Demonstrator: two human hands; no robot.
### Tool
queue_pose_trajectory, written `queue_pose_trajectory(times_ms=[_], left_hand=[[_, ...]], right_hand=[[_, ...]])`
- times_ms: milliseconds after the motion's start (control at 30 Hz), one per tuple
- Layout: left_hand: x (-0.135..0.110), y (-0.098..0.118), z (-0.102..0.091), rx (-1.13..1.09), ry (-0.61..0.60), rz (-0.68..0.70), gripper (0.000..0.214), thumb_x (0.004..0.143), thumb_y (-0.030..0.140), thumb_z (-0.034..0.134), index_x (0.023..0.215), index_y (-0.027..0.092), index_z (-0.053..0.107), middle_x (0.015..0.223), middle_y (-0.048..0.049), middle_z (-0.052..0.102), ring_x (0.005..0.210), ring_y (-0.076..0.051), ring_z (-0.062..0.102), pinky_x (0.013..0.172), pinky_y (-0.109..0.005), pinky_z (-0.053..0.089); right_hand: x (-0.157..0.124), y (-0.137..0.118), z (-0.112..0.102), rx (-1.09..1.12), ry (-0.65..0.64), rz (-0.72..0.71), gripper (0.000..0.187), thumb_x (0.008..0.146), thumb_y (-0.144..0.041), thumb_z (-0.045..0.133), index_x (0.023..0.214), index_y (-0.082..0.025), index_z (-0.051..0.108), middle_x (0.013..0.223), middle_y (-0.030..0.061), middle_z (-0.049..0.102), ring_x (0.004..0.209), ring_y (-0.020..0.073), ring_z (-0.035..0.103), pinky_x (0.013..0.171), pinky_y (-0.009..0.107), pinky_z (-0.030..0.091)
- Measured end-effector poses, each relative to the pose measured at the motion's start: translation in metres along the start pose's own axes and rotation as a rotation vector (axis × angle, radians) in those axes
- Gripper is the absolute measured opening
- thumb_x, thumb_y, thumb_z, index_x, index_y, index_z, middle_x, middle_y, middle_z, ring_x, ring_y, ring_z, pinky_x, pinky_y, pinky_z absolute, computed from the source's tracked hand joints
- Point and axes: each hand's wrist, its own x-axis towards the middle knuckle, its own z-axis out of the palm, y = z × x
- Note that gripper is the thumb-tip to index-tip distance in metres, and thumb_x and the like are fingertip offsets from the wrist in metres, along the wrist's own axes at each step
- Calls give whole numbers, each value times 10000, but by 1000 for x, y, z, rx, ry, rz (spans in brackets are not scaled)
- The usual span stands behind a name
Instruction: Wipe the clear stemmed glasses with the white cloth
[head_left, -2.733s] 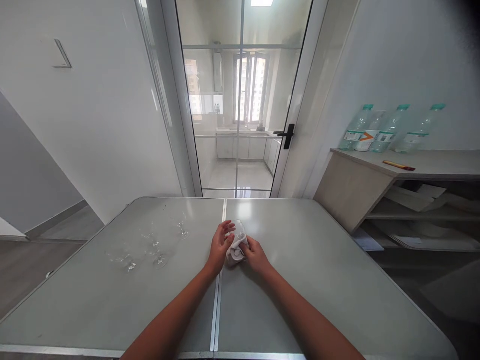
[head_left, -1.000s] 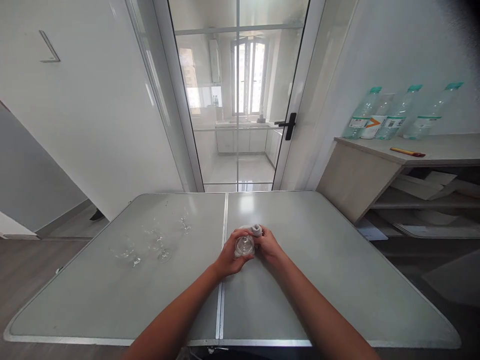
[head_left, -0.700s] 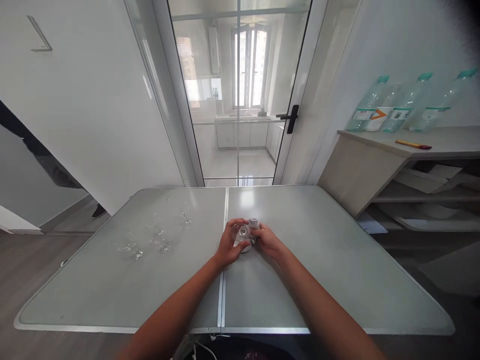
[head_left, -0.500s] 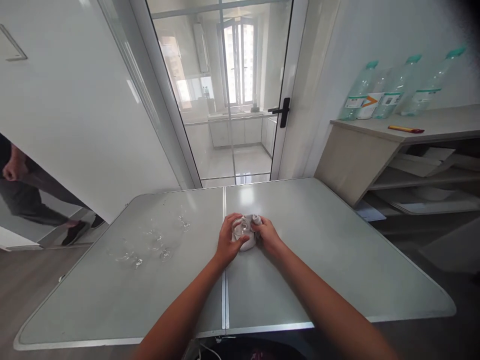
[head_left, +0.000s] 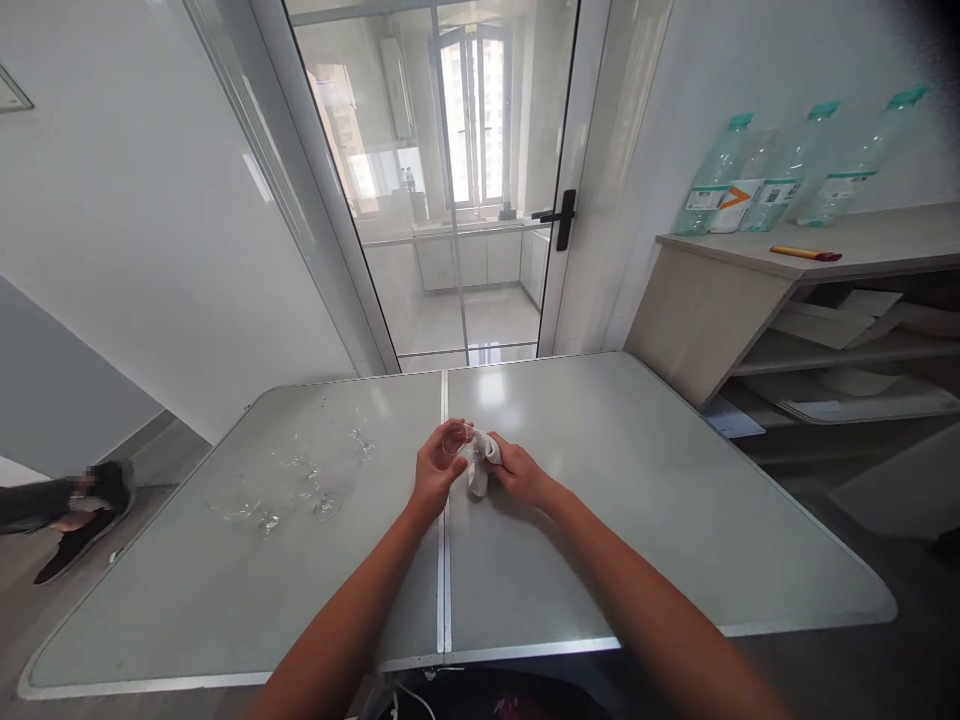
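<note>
On my feed: left grip (head_left: 435, 470) is curled around a clear drinking glass (head_left: 455, 441), fingers along its outside; right grip (head_left: 519, 472) is pinching a bunched white cloth (head_left: 478, 478). Cloth is up against the right end of the glass. Can't tell if it goes inside or only around, fingers and folds hide that. Glass sits tilted between both hands, above the grey surface (head_left: 637, 530), just about over the metal seam (head_left: 444, 580). Progress, my read: mid-way through the cloth work on this one piece, since both hands are engaged and the glass isn't set down. Nothing tells me how much of it has been covered. On the left half of the surface I count four stemmed glasses (head_left: 327, 504), look upright, loosely grouped, well apart from the hands. Transparent on grey, so the count is my best effort. Can't tell whether those four are done or waiting; no marks or smears I can resolve either way. So one in hand unfinished, four of unknown status. Periphery: capped bottles (head_left: 776, 195) on the cabinet (head_left: 694, 320) at right, and a passer-by's shoe (head_left: 75, 545) on the floor at far left, clear of the surface.
</note>
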Motion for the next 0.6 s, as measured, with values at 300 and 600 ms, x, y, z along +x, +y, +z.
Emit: queue_pose_trajectory(times_ms=[300,600], left_hand=[[5,-1,-6,-139,74,-155,681,755,570,851,1293,191,679,1331,-173,677,1148,-301,697,1105,-520,483],[6,-1,-1,-113,94,-87,654,768,540,853,1302,215,660,1373,-167,657,1225,-314,672,1129,-538,483]], right_hand=[[-1,-2,6,228,-90,181,303,896,-497,638,929,-196,638,792,29,652,707,190,549,696,306,424],[4,8,13,-37,246,26,97,852,-217,580,898,-207,666,802,17,651,731,186,524,715,297,406]])
